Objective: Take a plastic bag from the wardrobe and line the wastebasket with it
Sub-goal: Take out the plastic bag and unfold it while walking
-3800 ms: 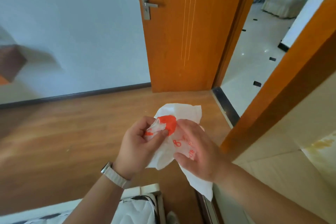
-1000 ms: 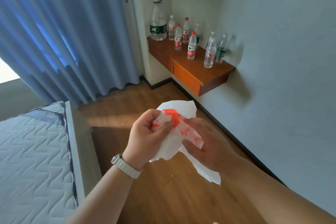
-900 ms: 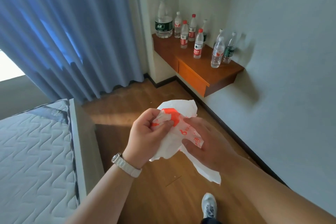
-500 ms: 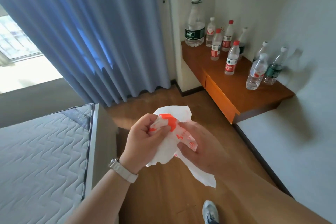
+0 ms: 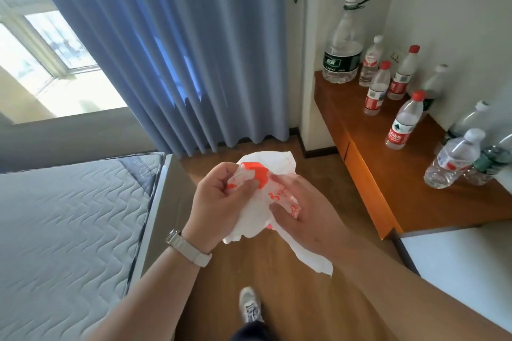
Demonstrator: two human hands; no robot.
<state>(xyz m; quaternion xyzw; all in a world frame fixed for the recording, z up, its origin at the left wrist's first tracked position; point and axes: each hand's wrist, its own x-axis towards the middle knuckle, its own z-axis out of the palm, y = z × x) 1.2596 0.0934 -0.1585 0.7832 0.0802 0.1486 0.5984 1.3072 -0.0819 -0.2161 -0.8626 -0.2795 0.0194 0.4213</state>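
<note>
A crumpled white plastic bag [image 5: 256, 216] with red-orange print is held in front of me over the wooden floor. My left hand [image 5: 219, 202], with a watch on its wrist, pinches the bag's upper left part. My right hand [image 5: 302, 210] grips the right side, and a loose end of the bag hangs down below it. No wastebasket or wardrobe is in view.
A bare quilted mattress [image 5: 63, 224] on its bed frame fills the left. A wall-mounted wooden desk [image 5: 388, 171] at the right carries several water bottles [image 5: 403, 124]. Blue curtains [image 5: 171, 50] hang ahead beside a window. My shoe [image 5: 249, 307] stands on the wooden floor between them.
The view has swung from the orange door to the curtain corner and moved closer to the desk. Both hands keep the same hold on the bag.
</note>
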